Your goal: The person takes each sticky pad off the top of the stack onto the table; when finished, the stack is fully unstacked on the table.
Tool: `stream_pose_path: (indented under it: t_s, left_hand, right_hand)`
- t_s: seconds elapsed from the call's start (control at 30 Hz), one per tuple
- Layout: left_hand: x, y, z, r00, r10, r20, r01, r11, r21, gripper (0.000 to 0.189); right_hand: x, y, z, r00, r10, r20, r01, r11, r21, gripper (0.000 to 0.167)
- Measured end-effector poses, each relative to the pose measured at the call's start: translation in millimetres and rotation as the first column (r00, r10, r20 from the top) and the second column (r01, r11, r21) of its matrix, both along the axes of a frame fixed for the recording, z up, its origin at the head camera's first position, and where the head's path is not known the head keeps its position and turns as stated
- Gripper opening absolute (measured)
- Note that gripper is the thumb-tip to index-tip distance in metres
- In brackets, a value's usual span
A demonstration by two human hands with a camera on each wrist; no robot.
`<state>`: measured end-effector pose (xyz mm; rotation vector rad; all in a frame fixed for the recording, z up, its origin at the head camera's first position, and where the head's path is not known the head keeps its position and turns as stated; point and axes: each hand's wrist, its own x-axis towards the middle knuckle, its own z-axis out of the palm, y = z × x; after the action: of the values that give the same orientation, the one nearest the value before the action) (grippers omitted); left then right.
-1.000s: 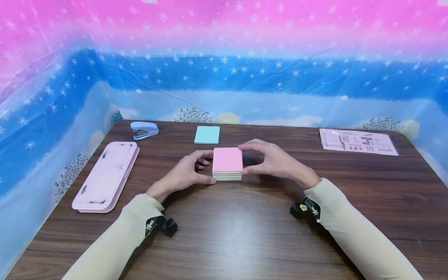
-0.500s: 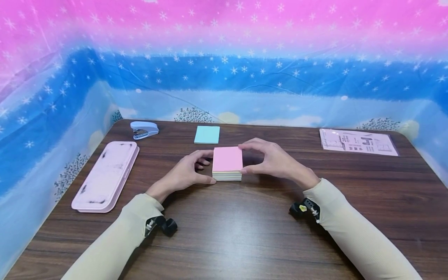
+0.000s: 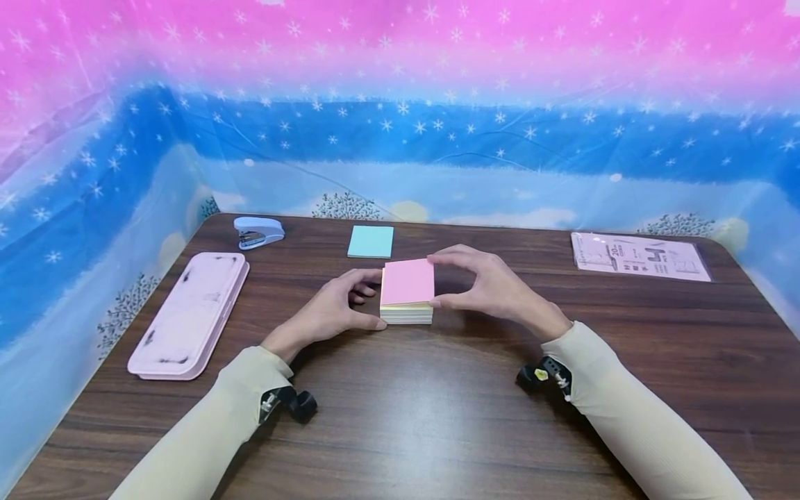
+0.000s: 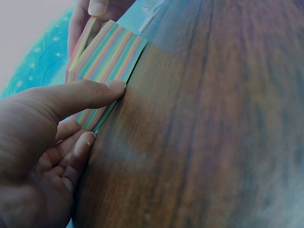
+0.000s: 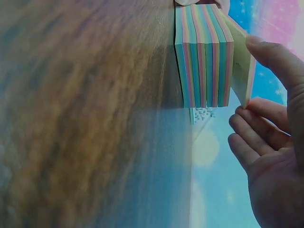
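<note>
A thick stack of striped sticky note pads stands on the table in front of me. My left hand grips its left side, thumb at the near corner and fingers behind. With thumb and fingers, my right hand pinches the near and far right corners of the top sticky note pad, pink above and yellow beneath. In the right wrist view this pad tilts away from the stack, leaving a wedge-shaped gap on my right hand's side. Its left edge still meets the stack.
A mint-green sticky note pad lies behind the stack. At the back left are a light blue stapler and a pale pink pencil case. A printed pink packet lies at the back right, near the patterned curtain.
My right hand has raised the right side of the top sticky note pad, tilting it up off the stack. The left hand has kept its grip in the same place.
</note>
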<state>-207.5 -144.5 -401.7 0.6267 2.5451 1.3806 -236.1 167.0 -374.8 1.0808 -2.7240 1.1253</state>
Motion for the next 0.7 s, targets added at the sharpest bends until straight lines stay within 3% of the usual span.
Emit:
stream_pose_path:
  t_s: [0.37,0.7]
  left_hand:
    - [0.1,0.4,-1.5,1.000,-0.007,-0.015,0.008,1.000,0.006,0.085]
    - [-0.3,0.2,-1.1,1.000,0.002,-0.016,-0.002,1.000,0.005,0.084]
  right_hand:
    - [-0.7,4,4.2,0.999,-0.033,-0.016,0.032,0.999,-0.042,0.072]
    - [-8.2,10,21.0,0.998,-0.051,-0.030,0.050,0.998,-0.050,0.071]
